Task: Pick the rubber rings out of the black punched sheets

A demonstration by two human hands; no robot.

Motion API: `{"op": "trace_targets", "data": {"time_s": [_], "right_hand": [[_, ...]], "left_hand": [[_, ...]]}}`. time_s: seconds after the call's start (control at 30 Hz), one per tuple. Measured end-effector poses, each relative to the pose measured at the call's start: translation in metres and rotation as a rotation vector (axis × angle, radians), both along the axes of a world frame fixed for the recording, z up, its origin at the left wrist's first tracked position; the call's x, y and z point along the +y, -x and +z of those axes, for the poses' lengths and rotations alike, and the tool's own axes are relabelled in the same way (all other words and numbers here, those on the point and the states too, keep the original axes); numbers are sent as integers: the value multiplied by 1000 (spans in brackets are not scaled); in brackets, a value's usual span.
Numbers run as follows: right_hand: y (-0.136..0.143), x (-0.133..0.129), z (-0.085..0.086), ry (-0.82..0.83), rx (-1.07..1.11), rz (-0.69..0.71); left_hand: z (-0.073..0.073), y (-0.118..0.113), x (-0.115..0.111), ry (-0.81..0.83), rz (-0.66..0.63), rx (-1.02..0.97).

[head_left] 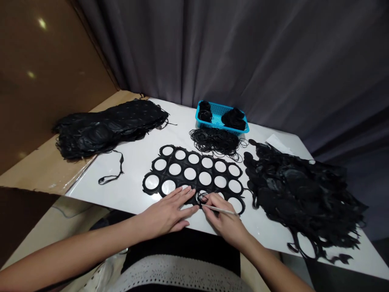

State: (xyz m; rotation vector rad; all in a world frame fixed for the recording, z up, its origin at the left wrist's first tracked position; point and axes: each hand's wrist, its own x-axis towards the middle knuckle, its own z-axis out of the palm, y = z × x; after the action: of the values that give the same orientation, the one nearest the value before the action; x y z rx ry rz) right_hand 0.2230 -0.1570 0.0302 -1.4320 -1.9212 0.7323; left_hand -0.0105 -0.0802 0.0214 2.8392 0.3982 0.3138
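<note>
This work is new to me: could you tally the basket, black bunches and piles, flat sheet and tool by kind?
Blue basket: 1
Bunches of black rings in it: 2
Loose ring pile: 1
Flat holed sheet: 1
Black stack at left: 1
Black heap at right: 1
Thin tool in right hand: 1
Total: 8

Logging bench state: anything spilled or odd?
Thin black rubbery rings heaped outside the blue plastic basket look spilled, maybe deliberate; one curled black rubbery strip lies stray, alone on the glossy white tabletop.
</note>
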Motion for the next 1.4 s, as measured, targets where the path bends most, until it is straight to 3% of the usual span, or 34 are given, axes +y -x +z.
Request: {"op": "trace_targets", "data": {"time_s": [0.1,0.17,0.23,0.33,0.43,0.53,0.67,0.77,0.9,0.97,1.23,1.4], "right_hand": [[5,-3,0,-217,-248,137],[-2,6,4,-352,-413,130],[-22,25,11,-437,-484,-26],[-60,60,25,-443,-491,-373],[-78,80,36,-326,-351,-497],[-69,83,38,-120,-40,-432],[-46,76,37,338,550,-283],[-35,73,39,534,835,-179],[-28,69,42,608,1008,-134],[-26,67,43,606,1029,-145],[-30,61,43,616,1100,-179],[-31,59,35,694,1202,-214]], "left_hand": [[0,0,0,17,3,-24],[-1,0,0,18,1,-39],[-2,0,1,12,0,-35],[-2,1,1,19,2,-44],[3,3,1,40,-3,-54],[16,1,4,110,8,-30],[36,-14,22,414,147,-149],[43,-36,45,713,278,-333],[40,-62,71,1191,156,-376],[37,-70,77,1341,115,-358],[36,-76,80,1534,61,-331],[38,-72,86,1452,126,-387]]}}
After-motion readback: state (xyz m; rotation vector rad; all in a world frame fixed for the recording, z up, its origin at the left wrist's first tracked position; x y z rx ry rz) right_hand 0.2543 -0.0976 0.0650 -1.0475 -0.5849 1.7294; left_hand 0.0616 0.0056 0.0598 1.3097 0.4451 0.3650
